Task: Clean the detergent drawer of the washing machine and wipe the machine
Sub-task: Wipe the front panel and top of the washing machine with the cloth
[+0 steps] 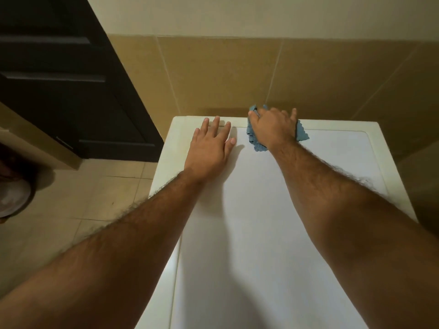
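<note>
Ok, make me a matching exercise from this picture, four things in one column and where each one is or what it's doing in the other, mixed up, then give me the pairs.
Things
1. left hand
2. right hand
3. cloth
4. door

Places or states
A. dark, standing left of the washer
B. blue, pressed under a hand at the washer's back edge
C. flat, fingers spread on the washer top, holding nothing
D. pressing the cloth down

Pairs: 1-C, 2-D, 3-B, 4-A
</note>
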